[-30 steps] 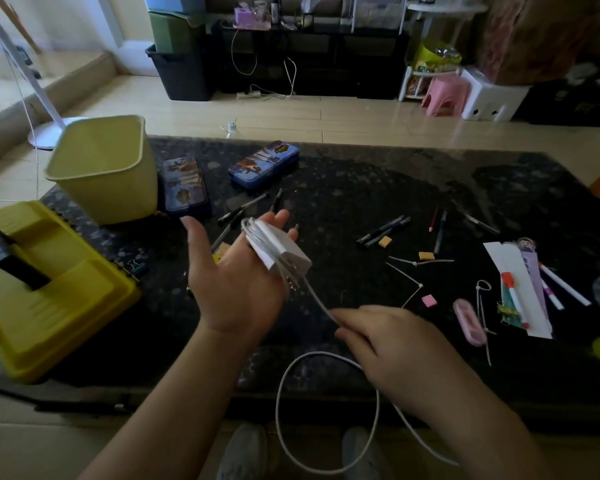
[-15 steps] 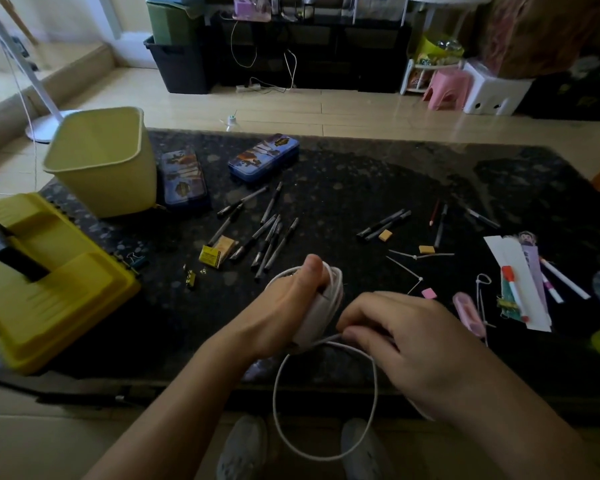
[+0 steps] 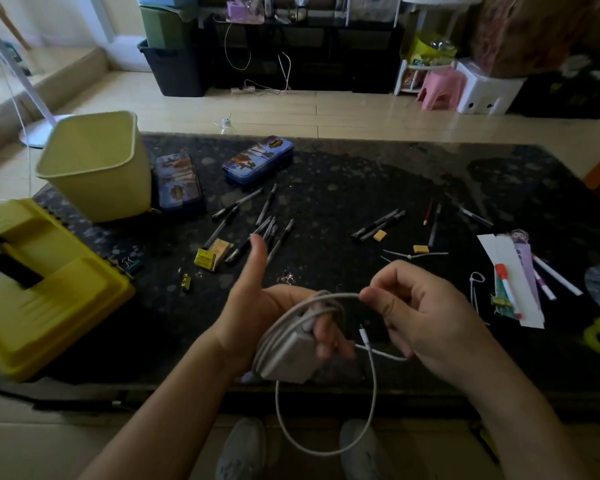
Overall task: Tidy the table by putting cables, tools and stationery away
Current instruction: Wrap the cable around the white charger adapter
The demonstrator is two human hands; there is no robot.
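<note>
Fingers point(image 3: 326, 336) of the left hand point(image 3: 257, 317) are curled round the white charger point(image 3: 288, 360), clamping it to the palm, while the thumb point(image 3: 257, 261) sticks straight up, clear of it. A second ago that hand lay open and palm-up with the charger resting loose on it; now it has turned and closed, and several turns of the white cable point(image 3: 272, 341) lie wrapped round the charger. So the winding is well under way and the slack is getting shorter! The right hand point(image 3: 426, 323) sits just beside the left one, its fingertips point(image 3: 378, 303) pinching the cable where it arcs over the top of the bundle, knuckles bent and wrist raised, by the look of it leading the next turn round. What is left of the cable hangs in one loop below the near edge of the table point(image 3: 361, 174), in front of the person's shoes, and the small plug end point(image 3: 362, 331) dangles between the two hands. Both forearms reach in over the middle of the near edge, so charger and cable are held above that edge, not lying on the table. My read is that a few more turns finish the bundle, and then it can be put away, maybe in the yellow bin point(image 3: 94, 168) at the far left corner or the yellow toolbox point(image 3: 49, 299) at the near left corner. Pens point(image 3: 267, 230) lie scattered mid-table, untouched.
</note>
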